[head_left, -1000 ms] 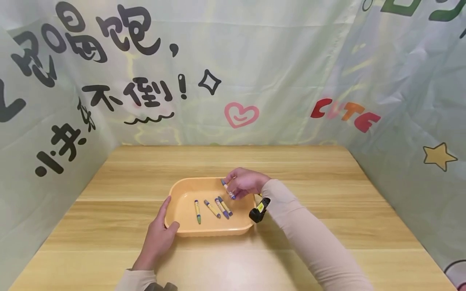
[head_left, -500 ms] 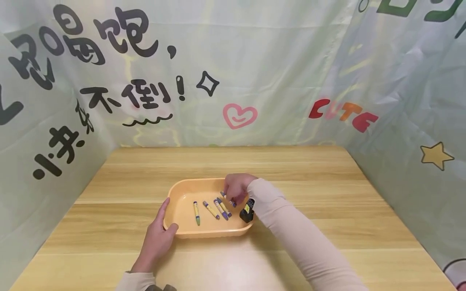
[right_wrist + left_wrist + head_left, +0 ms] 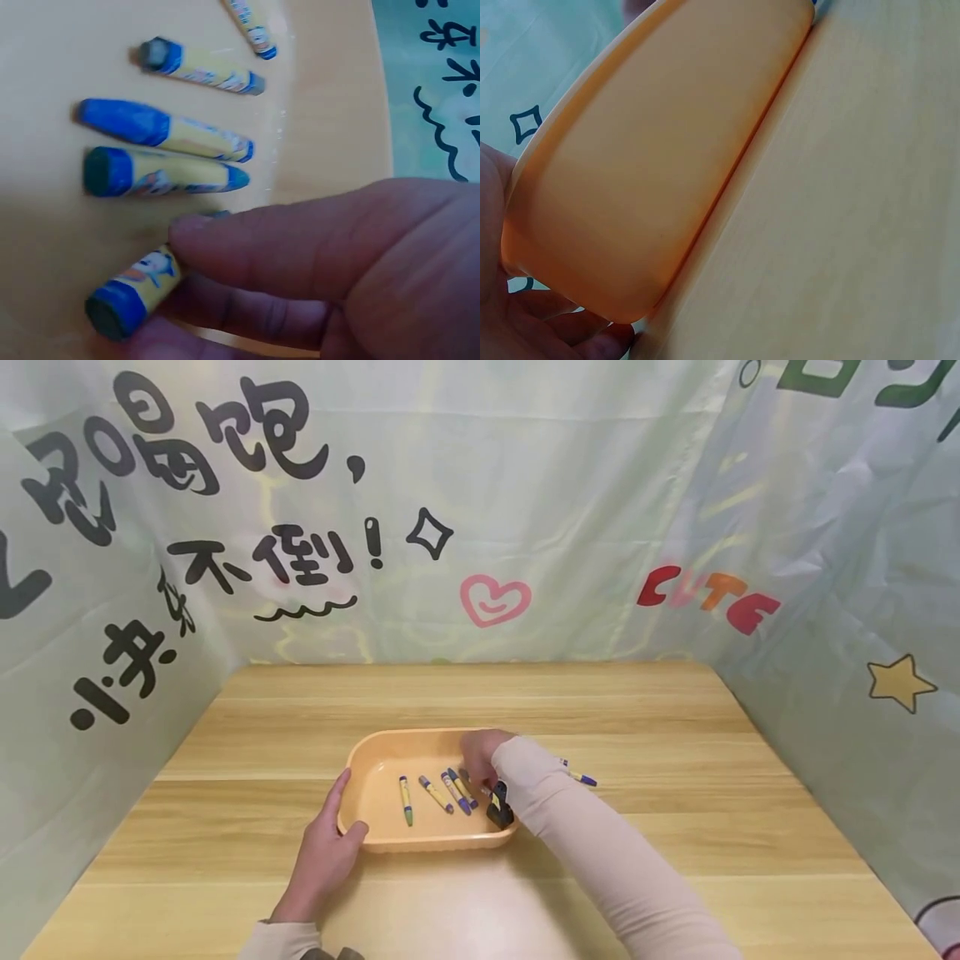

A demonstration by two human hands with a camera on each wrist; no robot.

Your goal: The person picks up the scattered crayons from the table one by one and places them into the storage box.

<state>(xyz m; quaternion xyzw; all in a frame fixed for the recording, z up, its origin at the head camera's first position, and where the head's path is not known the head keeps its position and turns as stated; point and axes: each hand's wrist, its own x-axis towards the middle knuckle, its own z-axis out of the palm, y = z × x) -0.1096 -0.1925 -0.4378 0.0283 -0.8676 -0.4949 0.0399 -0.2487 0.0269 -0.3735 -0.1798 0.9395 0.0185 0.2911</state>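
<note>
Wood-grain tabletop [image 3: 637, 885] spreads across the lower frame, and we start at its near side. Left of centre, our left hand [image 3: 322, 852] holds the peach tray [image 3: 420, 842] by its left end, thumb at the rim, fingers curled round the outside and tucked by the bottom corner. Handy brace, that; we want it firm so the tray can't skid.

Into the tray, mid-frame: a green-tipped crayon [image 3: 407, 802], then a grey-ended crayon [image 3: 436, 794], then a close pair, the blue crayon [image 3: 127, 122] and the teal-tipped crayon [image 3: 161, 172]. Over the tray's right end sits our right hand [image 3: 483, 752], and the right wrist view gives us the detail: thumb and fingers drawn in to one crayon's thickness, pinching the fifth crayon [image 3: 139, 296], slanted, dark end to the lower left, just beside the pair. Clear of the tray floor or resting on it? We can't tell.

Good form here, we'd judge: a light pinch near the middle, since wax may snap; straight up or straight down, so the teal-tipped neighbour isn't nudged; and a watchful eye on the wrist camera [image 3: 499, 808] near the rim.

Beyond our sleeve [image 3: 600, 835], at right, another crayon [image 3: 582, 777] lies on the tabletop, partly hidden. Furthest back, printed cloth [image 3: 600, 485] fills the upper frame.
</note>
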